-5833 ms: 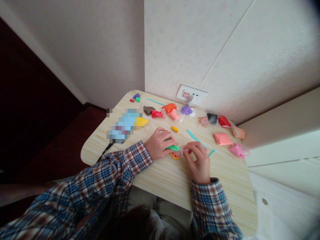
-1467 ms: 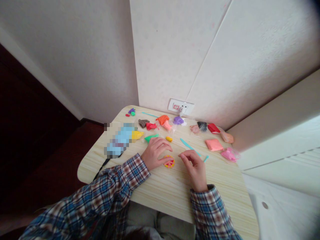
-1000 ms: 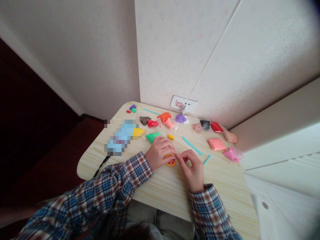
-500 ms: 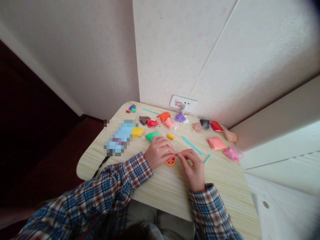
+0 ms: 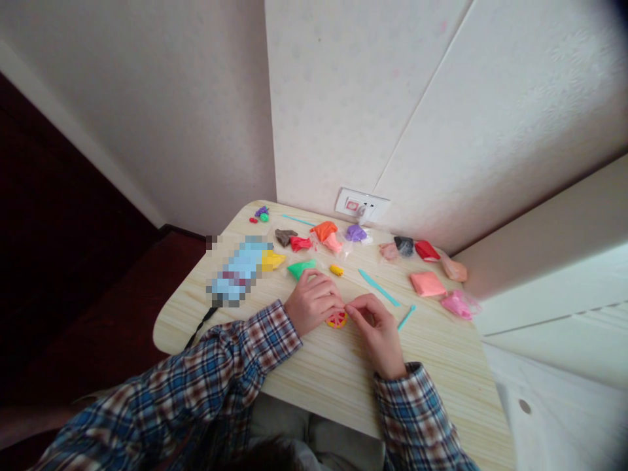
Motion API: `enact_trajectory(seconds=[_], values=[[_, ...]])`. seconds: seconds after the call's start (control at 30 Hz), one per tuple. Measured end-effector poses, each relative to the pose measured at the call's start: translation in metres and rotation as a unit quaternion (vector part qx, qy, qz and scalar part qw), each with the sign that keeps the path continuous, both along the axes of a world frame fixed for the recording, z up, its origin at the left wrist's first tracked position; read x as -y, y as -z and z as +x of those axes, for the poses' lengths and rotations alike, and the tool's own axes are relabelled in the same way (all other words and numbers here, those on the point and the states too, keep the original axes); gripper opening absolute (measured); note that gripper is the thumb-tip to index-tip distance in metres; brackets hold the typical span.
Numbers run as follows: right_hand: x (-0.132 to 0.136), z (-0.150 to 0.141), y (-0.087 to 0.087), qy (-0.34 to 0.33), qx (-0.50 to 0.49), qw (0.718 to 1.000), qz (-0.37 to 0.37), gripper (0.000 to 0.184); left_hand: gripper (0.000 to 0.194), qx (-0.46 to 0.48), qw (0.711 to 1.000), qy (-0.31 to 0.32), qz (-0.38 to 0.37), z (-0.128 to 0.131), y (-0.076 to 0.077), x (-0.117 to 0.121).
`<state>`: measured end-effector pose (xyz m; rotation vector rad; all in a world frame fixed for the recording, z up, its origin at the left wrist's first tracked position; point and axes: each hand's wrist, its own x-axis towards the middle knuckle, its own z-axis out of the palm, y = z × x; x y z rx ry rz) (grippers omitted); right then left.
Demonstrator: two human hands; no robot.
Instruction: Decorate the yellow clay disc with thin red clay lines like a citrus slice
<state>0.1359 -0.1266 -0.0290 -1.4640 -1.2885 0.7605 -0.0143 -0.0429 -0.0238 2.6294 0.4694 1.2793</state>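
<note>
hands (image 5: pixel 314 303) meet at the yellow-rimmed disc (image 5: pixel 337 320)

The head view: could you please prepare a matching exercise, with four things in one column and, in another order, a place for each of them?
Things
1. Round piece
2. Green packet
3. Socket
4. Bright pink packet

Places
A. On the wall
B. Near the right edge of the table
C. Near the fingertips of both hands
D. Just beyond the left hand

Right pairs: 1-C, 2-D, 3-A, 4-B
</note>
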Motion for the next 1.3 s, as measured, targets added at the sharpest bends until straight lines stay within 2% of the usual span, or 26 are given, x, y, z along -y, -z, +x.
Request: enact_trajectory(seconds=[0.47,0.63,0.83,1.1,1.3], values=[[0.0,0.0,-0.003,0.016,0.055,0.998,0.041,0.013,0.012,-0.005,1.0,-0.007,-0.025,0.001,-0.002,0.002],[0.0,0.003,-0.004,0.028,-0.035,0.999,0.021,0.016,0.007,0.005,0.999,-0.017,-0.052,0.0,-0.003,0.0],[0.001,0.007,-0.003,0.023,-0.151,0.988,-0.025,0.02,0.007,0.012,0.993,-0.038,-0.107,-0.002,-0.004,-0.001],[0.003,0.009,-0.001,0.026,-0.187,0.981,-0.036,0.027,0.006,0.041,0.986,-0.034,-0.159,0.0,-0.006,-0.001],[0.002,0.01,-0.004,0.035,-0.192,0.98,-0.033,0.024,0.007,0.058,0.983,-0.018,-0.175,-0.001,-0.005,-0.003]])
